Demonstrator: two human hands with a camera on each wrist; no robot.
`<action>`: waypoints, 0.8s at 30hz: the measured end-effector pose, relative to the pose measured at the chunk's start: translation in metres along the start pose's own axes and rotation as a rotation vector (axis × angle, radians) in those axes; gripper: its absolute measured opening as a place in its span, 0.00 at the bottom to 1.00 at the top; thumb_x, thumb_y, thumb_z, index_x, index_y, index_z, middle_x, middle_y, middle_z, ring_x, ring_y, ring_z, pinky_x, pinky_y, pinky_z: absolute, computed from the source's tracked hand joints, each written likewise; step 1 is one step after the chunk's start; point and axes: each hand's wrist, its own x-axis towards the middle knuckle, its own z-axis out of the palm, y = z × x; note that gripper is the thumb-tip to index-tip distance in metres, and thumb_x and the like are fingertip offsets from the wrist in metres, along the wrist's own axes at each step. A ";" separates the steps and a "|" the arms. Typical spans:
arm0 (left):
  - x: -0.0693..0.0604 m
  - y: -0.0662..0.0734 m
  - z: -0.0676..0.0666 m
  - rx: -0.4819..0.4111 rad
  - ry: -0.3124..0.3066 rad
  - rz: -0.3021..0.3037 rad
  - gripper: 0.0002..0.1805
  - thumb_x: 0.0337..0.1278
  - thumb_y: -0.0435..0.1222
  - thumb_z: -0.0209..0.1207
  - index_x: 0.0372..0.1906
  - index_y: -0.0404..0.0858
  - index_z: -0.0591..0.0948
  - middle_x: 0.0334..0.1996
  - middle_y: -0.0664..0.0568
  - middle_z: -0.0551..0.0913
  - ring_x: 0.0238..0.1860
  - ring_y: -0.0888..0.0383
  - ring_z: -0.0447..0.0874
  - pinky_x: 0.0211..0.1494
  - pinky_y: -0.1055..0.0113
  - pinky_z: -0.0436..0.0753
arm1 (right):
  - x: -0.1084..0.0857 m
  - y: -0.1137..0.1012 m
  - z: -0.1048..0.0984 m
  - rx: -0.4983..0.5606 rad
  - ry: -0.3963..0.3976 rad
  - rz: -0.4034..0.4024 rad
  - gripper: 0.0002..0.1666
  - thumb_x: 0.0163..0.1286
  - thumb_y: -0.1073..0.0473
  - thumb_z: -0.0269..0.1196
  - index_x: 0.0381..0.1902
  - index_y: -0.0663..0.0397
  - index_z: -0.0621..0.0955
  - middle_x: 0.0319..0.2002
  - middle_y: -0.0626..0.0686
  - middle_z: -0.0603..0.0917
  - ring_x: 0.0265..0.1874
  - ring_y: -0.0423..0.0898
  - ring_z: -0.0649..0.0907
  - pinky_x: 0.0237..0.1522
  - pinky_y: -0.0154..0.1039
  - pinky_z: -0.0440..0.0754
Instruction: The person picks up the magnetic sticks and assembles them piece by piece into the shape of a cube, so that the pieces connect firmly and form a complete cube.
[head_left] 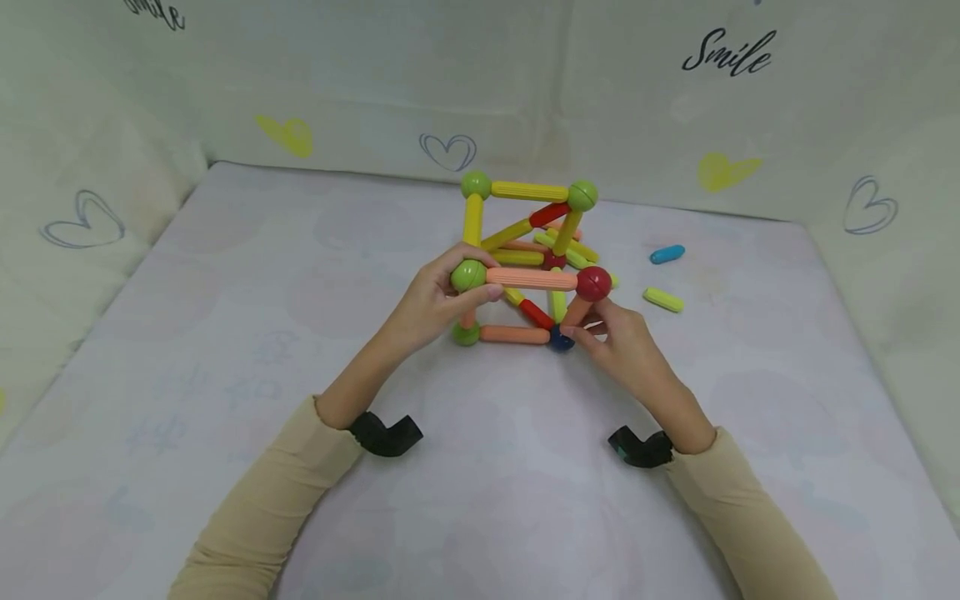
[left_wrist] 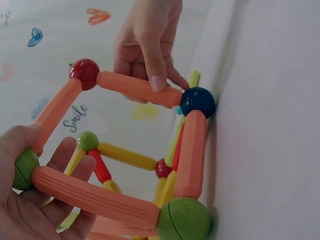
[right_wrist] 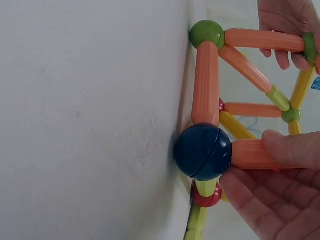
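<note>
A frame of magnetic building sticks and balls stands on the table. Its front square is made of orange sticks, with a red ball (head_left: 593,283) at the upper right and a dark blue ball (right_wrist: 203,152) at the lower right. My left hand (head_left: 432,296) grips the green ball (head_left: 468,275) at the upper left corner between thumb and fingers. At the right side, my right hand (head_left: 630,348) pinches the upright orange stick (left_wrist: 137,89) that joins the red ball to the blue one. Yellow sticks (head_left: 529,192) and green balls (head_left: 582,196) form the back.
To the right lie a loose blue stick (head_left: 667,254) and a loose lime stick (head_left: 663,300). Several more sticks (head_left: 577,248) show behind the frame, partly hidden by it. A white printed cloth (head_left: 360,75) hangs behind the table (head_left: 487,492).
</note>
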 end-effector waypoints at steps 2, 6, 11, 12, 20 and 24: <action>0.000 0.000 0.000 -0.001 -0.001 0.003 0.14 0.58 0.32 0.59 0.48 0.36 0.72 0.26 0.47 0.71 0.21 0.40 0.68 0.25 0.71 0.68 | 0.000 0.000 0.000 -0.004 -0.002 0.004 0.17 0.60 0.66 0.64 0.45 0.62 0.72 0.38 0.58 0.83 0.41 0.53 0.82 0.43 0.49 0.82; 0.000 0.001 0.000 0.009 -0.002 -0.002 0.15 0.58 0.32 0.59 0.48 0.36 0.72 0.27 0.47 0.71 0.22 0.41 0.68 0.25 0.71 0.68 | -0.001 0.001 -0.001 0.002 -0.007 0.005 0.17 0.61 0.65 0.64 0.45 0.61 0.71 0.38 0.58 0.82 0.42 0.53 0.82 0.44 0.49 0.82; 0.000 0.001 -0.001 0.048 -0.010 -0.022 0.16 0.58 0.34 0.60 0.50 0.39 0.72 0.29 0.47 0.71 0.23 0.40 0.71 0.27 0.70 0.71 | -0.001 0.002 -0.004 0.018 -0.050 0.021 0.17 0.61 0.66 0.63 0.47 0.62 0.71 0.40 0.58 0.81 0.43 0.53 0.81 0.45 0.49 0.81; -0.001 0.001 -0.001 0.054 -0.013 -0.025 0.16 0.58 0.35 0.60 0.50 0.39 0.71 0.29 0.47 0.71 0.23 0.40 0.72 0.27 0.69 0.72 | -0.001 0.002 -0.005 0.018 -0.071 0.032 0.17 0.62 0.67 0.62 0.47 0.62 0.71 0.41 0.59 0.81 0.44 0.53 0.81 0.46 0.50 0.81; 0.000 -0.001 -0.007 0.076 -0.079 -0.003 0.17 0.63 0.35 0.55 0.55 0.40 0.69 0.39 0.44 0.78 0.30 0.45 0.78 0.37 0.62 0.78 | 0.016 0.018 -0.024 -0.030 -0.068 0.127 0.20 0.63 0.67 0.59 0.53 0.66 0.72 0.46 0.63 0.80 0.47 0.57 0.78 0.49 0.54 0.78; 0.000 0.001 -0.010 0.058 -0.116 0.016 0.17 0.66 0.33 0.50 0.58 0.38 0.68 0.47 0.43 0.78 0.41 0.52 0.81 0.49 0.54 0.79 | 0.033 0.026 -0.032 -0.031 0.017 0.182 0.19 0.66 0.63 0.58 0.53 0.66 0.74 0.49 0.64 0.78 0.47 0.57 0.76 0.50 0.54 0.77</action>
